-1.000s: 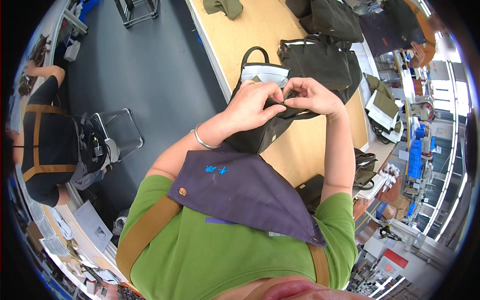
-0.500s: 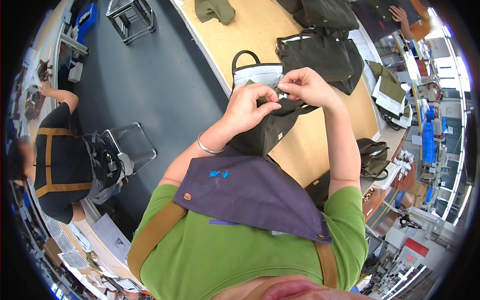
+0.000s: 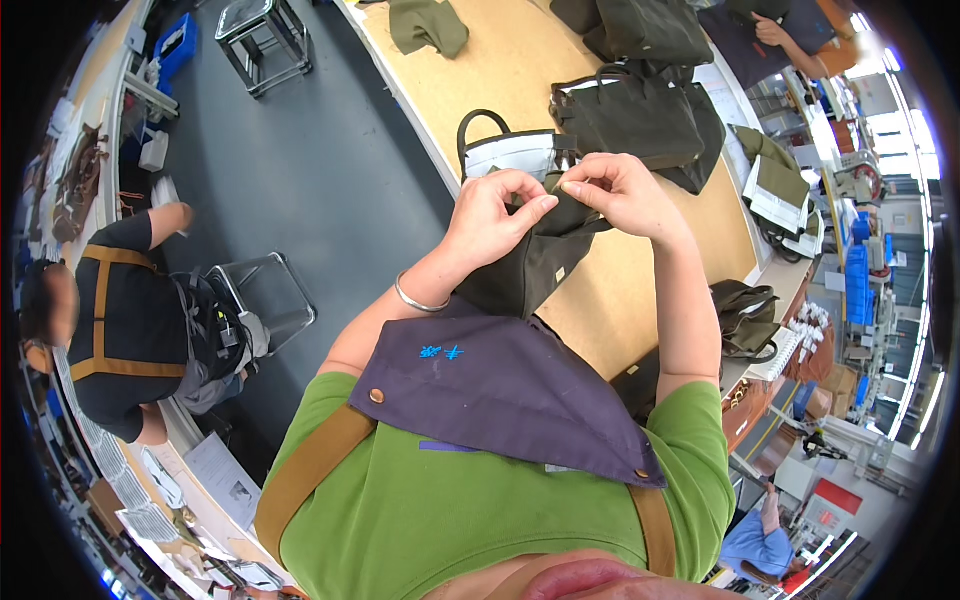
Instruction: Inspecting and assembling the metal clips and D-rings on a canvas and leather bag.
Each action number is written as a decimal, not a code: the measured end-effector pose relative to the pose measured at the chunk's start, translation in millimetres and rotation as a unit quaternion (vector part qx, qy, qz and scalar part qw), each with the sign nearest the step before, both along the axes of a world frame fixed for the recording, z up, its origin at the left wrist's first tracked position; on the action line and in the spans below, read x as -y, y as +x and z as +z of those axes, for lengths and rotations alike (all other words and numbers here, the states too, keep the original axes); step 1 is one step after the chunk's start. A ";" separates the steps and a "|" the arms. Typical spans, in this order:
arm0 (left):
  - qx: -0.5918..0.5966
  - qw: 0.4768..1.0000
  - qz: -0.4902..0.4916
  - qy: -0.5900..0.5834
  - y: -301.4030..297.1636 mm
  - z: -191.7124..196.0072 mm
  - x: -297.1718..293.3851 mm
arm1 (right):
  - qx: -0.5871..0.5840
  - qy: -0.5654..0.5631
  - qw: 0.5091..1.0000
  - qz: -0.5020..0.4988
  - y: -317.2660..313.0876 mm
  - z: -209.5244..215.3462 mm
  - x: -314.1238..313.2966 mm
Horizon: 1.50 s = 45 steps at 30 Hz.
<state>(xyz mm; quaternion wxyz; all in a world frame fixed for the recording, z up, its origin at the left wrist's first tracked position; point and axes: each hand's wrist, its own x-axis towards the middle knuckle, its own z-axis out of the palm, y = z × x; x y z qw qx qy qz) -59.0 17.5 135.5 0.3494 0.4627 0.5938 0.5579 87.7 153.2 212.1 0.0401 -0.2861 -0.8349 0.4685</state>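
A dark olive handbag (image 3: 515,272) lies before me at the table's near-left edge, with a black loop handle and a whitish panel (image 3: 510,153) along its top. Over the bag's top, my left hand (image 3: 495,218) is closed in a pinch at a small olive fabric piece (image 3: 551,181). My right hand (image 3: 628,198) pinches close beside it, thumb against forefinger. Fingertips of the two hands almost meet. What the right fingertips grip is too small to make out.
More dark handbags (image 3: 635,120) stand at the table's far side, and another small bag (image 3: 745,318) sits to the right. Olive cloth (image 3: 428,27) lies at the far left of the tabletop (image 3: 600,300). A co-worker (image 3: 125,320) and a metal stool (image 3: 268,300) are leftward.
My right hand has come down slightly and closer to the left hand, both still pinching. The left co-worker's arm has swung back from the bench. A person in blue appears at lower right.
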 end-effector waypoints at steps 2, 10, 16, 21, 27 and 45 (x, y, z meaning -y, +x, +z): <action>-0.005 1.000 0.001 0.002 -0.7 0.7 0.0 | 0.003 0.016 1.000 -0.007 -1.4 2.4 2.7; -0.003 0.999 0.041 0.011 0.8 -1.2 -2.3 | -0.014 0.042 0.999 0.002 -2.6 7.5 8.8; -0.015 0.999 0.039 0.032 1.8 5.7 1.4 | -0.011 0.018 1.000 -0.015 -2.2 8.8 11.2; -0.008 0.998 0.045 0.038 1.8 6.7 2.1 | -0.001 0.017 1.000 -0.025 -2.4 10.1 12.6; -0.002 0.998 0.062 0.032 2.9 9.8 6.0 | -0.013 0.054 0.998 -0.005 -4.8 12.1 16.2; 0.018 0.992 0.085 0.090 6.2 5.6 6.5 | -0.006 0.040 0.999 -0.005 -9.5 11.1 20.4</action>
